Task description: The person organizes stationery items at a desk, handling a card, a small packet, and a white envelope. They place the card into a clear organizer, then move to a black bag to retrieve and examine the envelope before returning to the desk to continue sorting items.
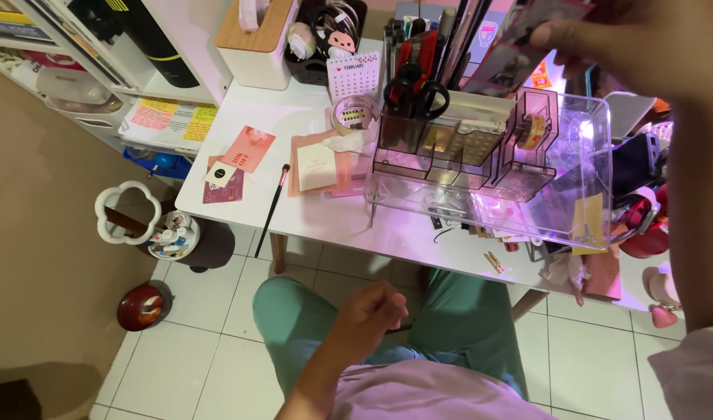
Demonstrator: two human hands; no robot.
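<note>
I see the right hand [644,39] raised at the top right, fingers pinched together on a small glossy photo card [520,47] that it holds in the air above the clear plastic desk organiser [582,155] on the white worktop [310,210]. The left hand [372,311] rests low over the lap in green trousers [294,319], fingers curled in loosely and holding nothing that I can see (the palm is turned away from me). The organiser carries a smoky pen holder with black-handled scissors [415,97] and a roll of tape [533,128]. Pink paper cards [247,152] and a thin black brush [272,201] lie to its left. My worry is the card: held only at one edge, it could slip and drop behind the organiser or into its compartments. The raised arm is also near the tall pens, and a careless swing could tip them over.
</note>
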